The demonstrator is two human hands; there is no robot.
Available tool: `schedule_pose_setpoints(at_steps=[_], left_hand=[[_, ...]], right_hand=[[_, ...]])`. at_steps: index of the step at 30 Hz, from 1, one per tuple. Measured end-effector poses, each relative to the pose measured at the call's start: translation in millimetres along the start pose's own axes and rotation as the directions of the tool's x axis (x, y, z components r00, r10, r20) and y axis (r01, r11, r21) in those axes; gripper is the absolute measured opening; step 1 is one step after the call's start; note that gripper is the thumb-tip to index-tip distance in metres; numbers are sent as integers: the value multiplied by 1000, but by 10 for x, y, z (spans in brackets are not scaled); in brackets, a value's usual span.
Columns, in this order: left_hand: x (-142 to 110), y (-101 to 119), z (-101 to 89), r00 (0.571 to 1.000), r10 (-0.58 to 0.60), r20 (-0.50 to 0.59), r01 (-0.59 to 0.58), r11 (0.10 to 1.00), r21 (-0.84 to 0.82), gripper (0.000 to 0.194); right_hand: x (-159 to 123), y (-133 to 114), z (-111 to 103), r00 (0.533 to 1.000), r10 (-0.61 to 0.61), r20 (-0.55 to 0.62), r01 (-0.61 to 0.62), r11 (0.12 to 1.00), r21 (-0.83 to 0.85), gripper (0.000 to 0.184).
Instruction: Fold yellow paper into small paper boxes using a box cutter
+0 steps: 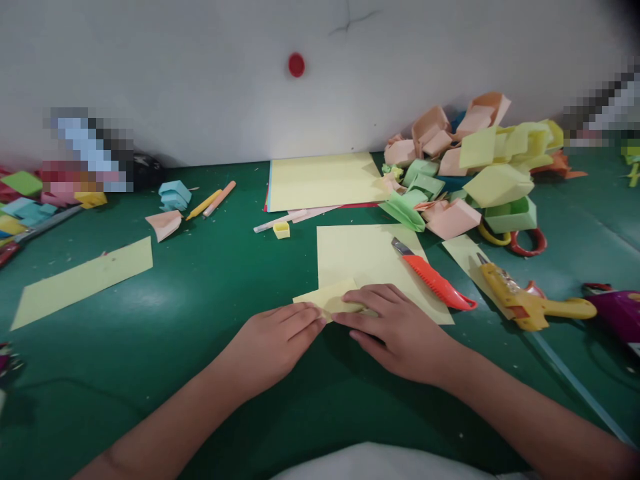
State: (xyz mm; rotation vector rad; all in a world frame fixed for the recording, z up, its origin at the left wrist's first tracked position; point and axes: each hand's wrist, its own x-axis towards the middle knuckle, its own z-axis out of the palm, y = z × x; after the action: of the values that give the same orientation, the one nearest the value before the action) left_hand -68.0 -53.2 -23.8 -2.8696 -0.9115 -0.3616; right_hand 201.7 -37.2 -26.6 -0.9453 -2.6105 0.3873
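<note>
Head view: looking down on a green surface (215, 267), with a white wall (200, 87) behind;
Yellow paper strip (324, 292): held between both hands, over the lower left part of a larger yellow sheet (360, 257); apparently being folded, the crease itself hidden by fingers;
Left hand (283, 337): grip closed, fingertips pinching the strip near its lower edge;
Right hand (395, 327): grip closed on the strip's right part, fingers bent over it; thumb not clearly seen;
Crease: best made by matching edges first, then pinning with the left fingertips and running a right fingertip outward; likely to skew if pressed before lining up;
Utility knife (437, 281): lying on the larger sheet, near the right hand, metal end toward the wall; best given a wide berth while pressing;
Tiny yellow paper box (281, 231): just in front of the stacked sheets (325, 183); contents too small to tell;
Green paper box (513, 217): at the near side of a heap of folded paper (495, 150); open, no contents made out;
Pink paper box (431, 125): higher in the same heap; partly open to view, contents impossible to tell
</note>
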Motion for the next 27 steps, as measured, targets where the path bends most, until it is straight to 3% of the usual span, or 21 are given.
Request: schedule_pose_setpoints(at_steps=[11, 20, 27], left_hand=[[32, 35, -74, 999, -22, 30, 24, 996, -82, 32], [-3, 29, -135, 985, -48, 169, 75, 984, -160, 38], [-18, 27, -139, 982, -48, 182, 82, 980, -181, 38]], right_hand=[[23, -20, -23, 999, -15, 38, 17, 998, -68, 38], [60, -59, -78, 1000, 15, 28, -10, 987, -162, 35], [41, 3, -177, 997, 76, 26, -71, 986, -153, 34]])
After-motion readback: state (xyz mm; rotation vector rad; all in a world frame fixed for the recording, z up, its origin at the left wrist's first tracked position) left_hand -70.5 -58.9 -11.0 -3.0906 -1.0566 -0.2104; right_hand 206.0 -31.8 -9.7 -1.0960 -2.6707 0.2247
